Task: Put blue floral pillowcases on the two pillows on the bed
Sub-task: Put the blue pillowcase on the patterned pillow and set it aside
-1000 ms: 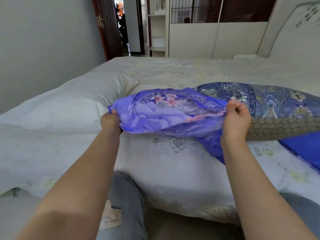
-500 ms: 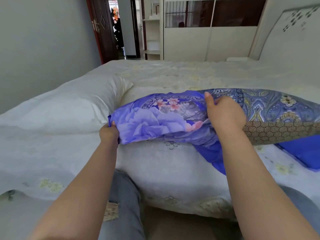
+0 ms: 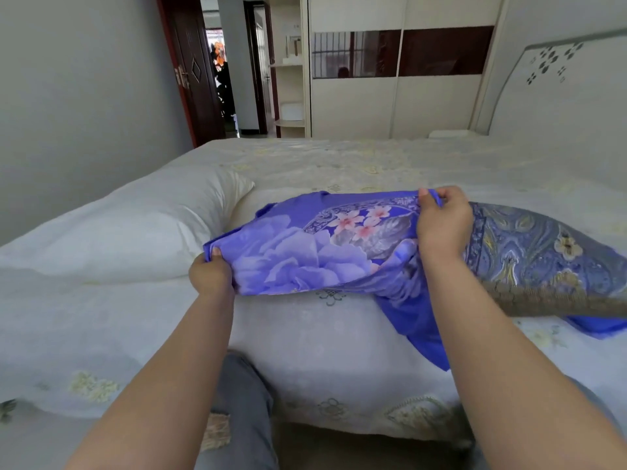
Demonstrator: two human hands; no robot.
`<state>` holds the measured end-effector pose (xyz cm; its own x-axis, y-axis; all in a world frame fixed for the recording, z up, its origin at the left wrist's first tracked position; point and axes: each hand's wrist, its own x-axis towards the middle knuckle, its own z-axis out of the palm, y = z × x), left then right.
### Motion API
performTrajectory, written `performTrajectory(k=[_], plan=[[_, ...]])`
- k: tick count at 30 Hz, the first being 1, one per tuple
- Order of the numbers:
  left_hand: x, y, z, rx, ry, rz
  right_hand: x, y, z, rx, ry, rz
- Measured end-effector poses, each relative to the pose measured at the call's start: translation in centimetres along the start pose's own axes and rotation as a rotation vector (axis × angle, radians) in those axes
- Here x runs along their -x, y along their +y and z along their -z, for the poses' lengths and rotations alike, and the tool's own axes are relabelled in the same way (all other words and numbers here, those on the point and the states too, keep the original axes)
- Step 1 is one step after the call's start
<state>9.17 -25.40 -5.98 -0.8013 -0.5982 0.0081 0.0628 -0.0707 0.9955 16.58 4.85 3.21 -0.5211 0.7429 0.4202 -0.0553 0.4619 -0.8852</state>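
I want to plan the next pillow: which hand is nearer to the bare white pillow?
Left. The left hand grips the pillowcase corner right beside the white pillow; the right hand pinches the far edge, well away.

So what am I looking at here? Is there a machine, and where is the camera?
No machine: a person works with bare hands, and the camera sits on their head, looking down along both arms. The left hand grips one corner of a blue floral pillowcase; the right hand pinches its far edge. It is partly drawn over a patterned pillow lying on the bed. A bare white pillow lies to the left.
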Motion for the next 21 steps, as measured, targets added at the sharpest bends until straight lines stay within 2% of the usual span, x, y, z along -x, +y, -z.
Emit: performTrajectory(k=[2,4,5,7,9,12,14,17,19,21], plan=[[-0.7,0.1,-0.1,-0.014,-0.007,0.007,1.7,1.2,0.6,0.11,0.058,0.161],[-2.4,0.0,-0.8,-0.048,-0.051,0.134,1.9,2.2,0.9,0.167,0.06,0.385],[-3.6,-0.2,-1.1,-0.065,-0.09,0.244,1.9,2.6,0.8,0.17,0.035,0.431],[-5.6,-0.6,-1.4,-0.03,-0.183,0.44,3.1,2.9,0.3,0.139,-0.077,0.351],[-8.1,-1.7,-2.0,-0.027,-0.221,0.484,5.5,3.0,-0.5,0.089,-0.142,0.277],[-8.3,-0.2,-3.5,0.021,-0.205,0.482,8.0,2.3,-1.3,-0.03,-0.116,0.452],[-8.2,2.3,-4.7,0.113,-0.218,0.384,8.2,0.7,-1.9,-0.122,-0.065,0.55],[-8.2,6.8,-7.2,0.171,-0.223,0.108,8.5,-2.8,-3.3,-0.076,-0.175,0.433],[-7.6,8.6,-8.8,0.107,-0.266,-0.061,8.9,-4.3,-4.7,0.148,-0.453,0.325],[-6.3,8.8,-10.4,-0.191,-0.359,-0.315,8.4,-5.1,-5.7,0.442,-0.793,0.301]])
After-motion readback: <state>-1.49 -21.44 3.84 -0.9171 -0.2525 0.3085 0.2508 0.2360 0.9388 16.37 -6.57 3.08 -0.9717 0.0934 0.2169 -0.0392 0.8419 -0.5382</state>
